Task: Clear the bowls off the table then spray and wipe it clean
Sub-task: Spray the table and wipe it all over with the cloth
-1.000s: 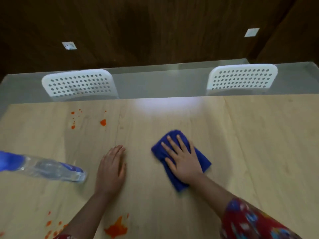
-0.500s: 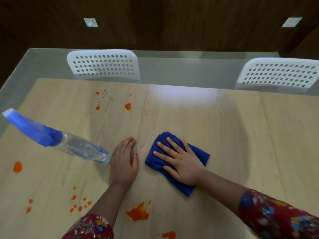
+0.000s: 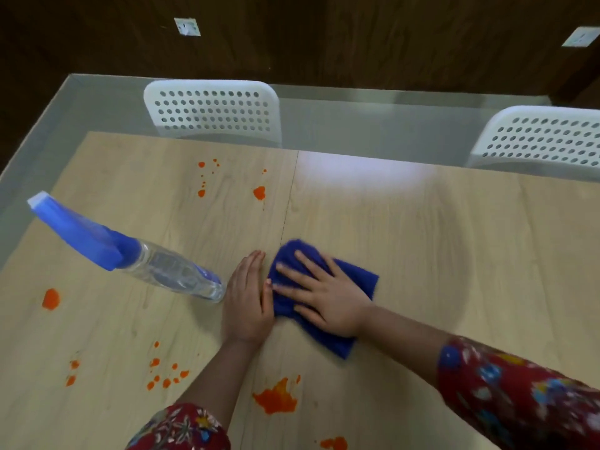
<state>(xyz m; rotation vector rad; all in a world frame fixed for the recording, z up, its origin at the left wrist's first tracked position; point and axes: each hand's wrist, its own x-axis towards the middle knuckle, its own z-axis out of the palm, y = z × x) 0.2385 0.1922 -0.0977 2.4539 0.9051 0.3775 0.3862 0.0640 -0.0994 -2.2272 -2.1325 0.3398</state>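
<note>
Table [image 3: 422, 254]: the far edge runs in front of the left chair [image 3: 214, 108] and right chair [image 3: 545, 138]; the left edge slants in at far left. Open wood lies right of the hands, out to the right frame edge. Stains [image 3: 276, 399], orange, are scattered at far left, left and near.

The cloth [image 3: 363, 279], blue, lies flat near the table's middle. The right hand [image 3: 324, 300] presses on it, fingers straight and spread, gripping nothing. The left hand [image 3: 246, 303] rests flat on the wood against the cloth's left edge, fingers straight and together.

Bottle [image 3: 162, 267]: clear, blue spray head, base just left of the left hand. Fill level cannot be told.
</note>
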